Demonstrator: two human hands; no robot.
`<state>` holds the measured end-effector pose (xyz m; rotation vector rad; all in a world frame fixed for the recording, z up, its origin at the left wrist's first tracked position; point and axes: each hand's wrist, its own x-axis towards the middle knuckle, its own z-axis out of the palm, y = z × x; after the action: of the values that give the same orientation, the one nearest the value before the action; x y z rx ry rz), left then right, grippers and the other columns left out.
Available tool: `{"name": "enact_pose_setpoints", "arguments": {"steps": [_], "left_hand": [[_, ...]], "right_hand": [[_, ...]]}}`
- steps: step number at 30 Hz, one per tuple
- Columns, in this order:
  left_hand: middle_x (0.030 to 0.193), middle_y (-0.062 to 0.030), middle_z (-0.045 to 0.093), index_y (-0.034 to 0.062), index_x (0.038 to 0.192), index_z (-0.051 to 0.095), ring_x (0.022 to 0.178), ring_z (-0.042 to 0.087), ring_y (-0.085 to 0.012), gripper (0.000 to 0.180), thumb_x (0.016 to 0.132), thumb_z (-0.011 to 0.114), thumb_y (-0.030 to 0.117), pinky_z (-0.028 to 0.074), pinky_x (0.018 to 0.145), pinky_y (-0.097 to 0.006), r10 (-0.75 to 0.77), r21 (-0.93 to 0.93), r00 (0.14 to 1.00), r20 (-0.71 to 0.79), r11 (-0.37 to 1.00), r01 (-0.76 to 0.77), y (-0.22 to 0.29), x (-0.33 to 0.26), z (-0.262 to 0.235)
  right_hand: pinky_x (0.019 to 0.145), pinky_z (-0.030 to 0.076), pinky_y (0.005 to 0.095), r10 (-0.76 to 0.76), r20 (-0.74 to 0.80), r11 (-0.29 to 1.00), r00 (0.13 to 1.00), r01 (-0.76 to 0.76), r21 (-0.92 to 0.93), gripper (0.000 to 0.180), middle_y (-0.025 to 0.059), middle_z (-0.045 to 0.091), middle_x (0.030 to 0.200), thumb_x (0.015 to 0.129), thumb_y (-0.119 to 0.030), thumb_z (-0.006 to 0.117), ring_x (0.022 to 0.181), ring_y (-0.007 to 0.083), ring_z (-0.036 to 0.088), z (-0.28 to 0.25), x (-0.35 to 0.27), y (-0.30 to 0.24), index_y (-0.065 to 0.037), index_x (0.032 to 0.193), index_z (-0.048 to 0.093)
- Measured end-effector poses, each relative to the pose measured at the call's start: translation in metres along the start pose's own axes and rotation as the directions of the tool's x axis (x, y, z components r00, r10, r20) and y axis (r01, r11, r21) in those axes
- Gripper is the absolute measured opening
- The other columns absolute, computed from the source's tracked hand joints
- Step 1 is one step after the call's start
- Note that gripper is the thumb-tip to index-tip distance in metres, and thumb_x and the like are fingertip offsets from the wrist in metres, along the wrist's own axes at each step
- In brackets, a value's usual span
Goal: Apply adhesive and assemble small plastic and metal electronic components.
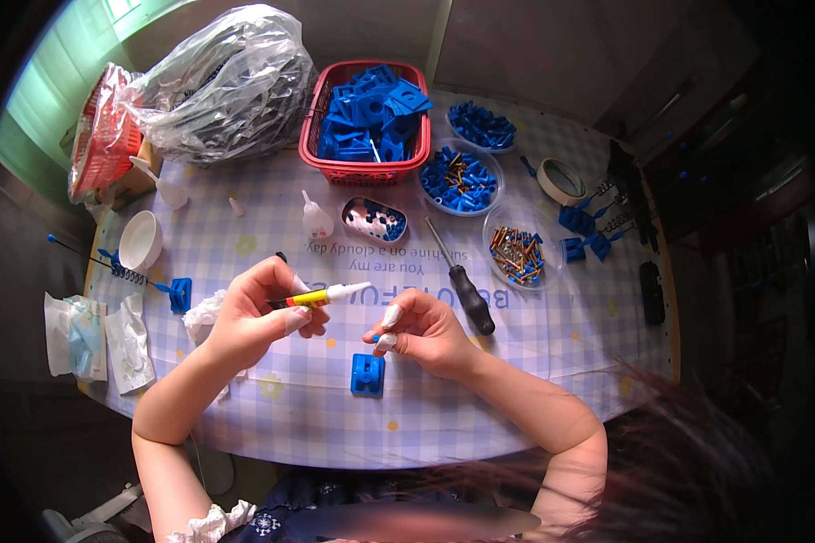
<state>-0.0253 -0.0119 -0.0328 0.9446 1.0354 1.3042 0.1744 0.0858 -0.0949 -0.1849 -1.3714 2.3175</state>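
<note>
Dark hair is edging the view; a glue tube is being gripped by the left hand, a small blue part, apparently, pinched by the right hand. Glue likely needs applying next.

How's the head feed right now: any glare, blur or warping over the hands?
Head view: even daylight, soft shadows; left hand with the glue tube and right hand are sharp. Glare whitens the clear plastic bag. Fisheye bends the table edge; corners go black. A blurred dark strip crosses the bottom edge.
</note>
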Motion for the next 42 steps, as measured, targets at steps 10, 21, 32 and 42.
{"name": "enact_pose_setpoints", "arguments": {"steps": [10,21,32,42], "left_hand": [[0.075,-0.0020,0.053,-0.0017,0.081,0.057,0.063,0.044,-0.0053,0.015,0.075,0.059,0.011,0.034,0.057,-0.017,0.139,0.557,0.982,-0.126,0.829,-0.045,-0.016,0.007,-0.014],[0.075,-0.0052,0.055,0.0019,0.082,0.048,0.068,0.052,-0.0094,0.012,0.076,0.055,0.010,0.041,0.060,-0.020,-0.181,0.098,0.965,-0.191,0.974,0.202,-0.012,0.006,-0.026],[0.070,-0.0094,0.057,0.0030,0.072,0.061,0.064,0.055,-0.0177,0.013,0.066,0.064,0.014,0.041,0.055,-0.027,0.098,0.880,0.989,-0.112,0.473,0.053,-0.019,0.009,-0.025],[0.067,-0.0078,0.055,0.0034,0.074,0.058,0.060,0.053,-0.0189,0.011,0.065,0.062,0.009,0.042,0.055,-0.029,0.148,0.914,0.984,-0.095,0.406,0.027,-0.015,0.007,-0.028]], "right_hand": [[0.067,0.048,0.0298,-0.004,0.009,1.000,1.000,0.004,0.008,0.019,0.0087,0.056,0.083,0.075,0.001,0.055,0.087,0.0184,0.055,0.002,0.001,0.000,-0.008,0.087,0.043],[0.068,0.048,0.0302,-0.034,0.009,0.999,0.999,0.034,0.034,0.015,0.0072,0.056,0.084,0.077,-0.001,0.053,0.087,0.0173,0.055,0.001,0.001,0.002,-0.007,0.086,0.044],[0.066,0.049,0.0304,-0.034,-0.019,0.999,0.999,0.035,0.038,0.015,0.0086,0.058,0.084,0.075,0.000,0.055,0.084,0.0171,0.057,0.004,0.001,-0.002,-0.008,0.084,0.045],[0.066,0.049,0.0303,-0.039,-0.018,0.999,0.999,0.039,0.032,0.015,0.0077,0.058,0.083,0.075,0.000,0.055,0.085,0.0167,0.056,0.004,0.001,0.000,-0.008,0.083,0.045]]}}
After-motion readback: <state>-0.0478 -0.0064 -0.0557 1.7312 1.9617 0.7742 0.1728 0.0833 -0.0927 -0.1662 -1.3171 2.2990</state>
